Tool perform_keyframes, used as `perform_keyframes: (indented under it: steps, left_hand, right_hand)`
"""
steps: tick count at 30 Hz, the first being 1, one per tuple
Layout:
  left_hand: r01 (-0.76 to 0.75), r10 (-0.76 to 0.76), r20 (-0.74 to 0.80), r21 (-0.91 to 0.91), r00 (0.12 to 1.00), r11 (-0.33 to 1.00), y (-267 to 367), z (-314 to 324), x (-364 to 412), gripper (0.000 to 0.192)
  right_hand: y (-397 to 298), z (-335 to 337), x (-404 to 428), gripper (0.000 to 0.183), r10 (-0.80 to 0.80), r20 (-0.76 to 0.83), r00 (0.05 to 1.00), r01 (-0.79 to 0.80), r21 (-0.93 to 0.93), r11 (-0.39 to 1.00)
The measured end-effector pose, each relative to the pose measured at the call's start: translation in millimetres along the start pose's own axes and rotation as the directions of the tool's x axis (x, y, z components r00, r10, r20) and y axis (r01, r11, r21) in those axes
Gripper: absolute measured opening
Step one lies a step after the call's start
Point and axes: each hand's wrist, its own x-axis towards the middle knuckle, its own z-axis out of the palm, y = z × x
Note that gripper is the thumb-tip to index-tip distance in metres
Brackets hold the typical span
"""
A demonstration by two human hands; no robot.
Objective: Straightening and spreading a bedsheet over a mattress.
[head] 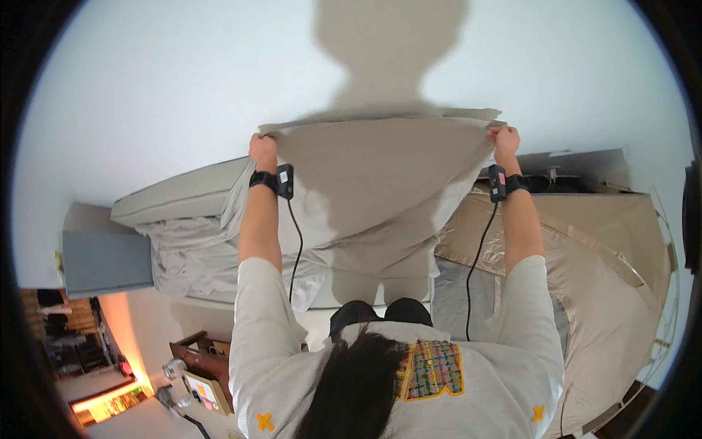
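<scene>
A light grey fabric sheet (384, 181) is stretched wide between my two raised hands. My left hand (264, 148) pinches its upper left corner, and my right hand (505, 140) pinches the upper right one. Below, the cloth falls in folds onto a mattress (186, 189) that lies along the white wall. More of the cloth is bunched and wrinkled on the left part of the mattress. Each wrist carries a strapped black device with a cable. My shadow falls over the sheet and wall.
A beige fabric tent (598, 274) with bent poles stands at the right. To the left of the mattress is a blue-grey box-like piece (107, 263). Lower left, a dark wooden piece of furniture (203, 356) stands near a framed picture (207, 392). The white wall (192, 82) is directly ahead.
</scene>
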Motion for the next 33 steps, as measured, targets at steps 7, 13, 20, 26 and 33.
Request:
perform_keyframes:
  steps: [7, 13, 20, 26, 33]
  left_hand:
    - [0.084, -0.113, -0.133, -0.206, 0.985, 0.975, -24, 45, 1, 0.017]
    - [-0.007, -0.012, -0.056, -0.32, 0.998, 0.947, -43, 68, -13, 0.029]
    - [-0.086, 0.107, 0.109, -0.18, 0.988, 0.98, -82, 94, -17, 0.062]
    - [-0.003, -0.009, 0.065, 0.182, 0.998, 0.983, -29, 78, -34, 0.078]
    - [0.053, -0.047, -0.052, 0.113, 0.998, 0.992, -34, 100, -31, 0.076]
  right_hand:
    - [19, 35, 0, 0.016, -0.068, 0.199, 0.978, 0.038, 0.15, 0.988]
    - [79, 54, 7, 0.026, -0.019, 0.279, 0.96, 0.0, 0.066, 0.998]
    - [116, 82, -10, 0.048, 0.155, 0.332, 0.93, -0.166, 0.005, 0.986]
    - [59, 101, -73, 0.047, 0.131, 0.181, 0.975, -0.01, -0.549, 0.836]
    - [77, 100, -99, 0.021, -0.403, 0.592, 0.698, 0.663, -0.32, 0.677]
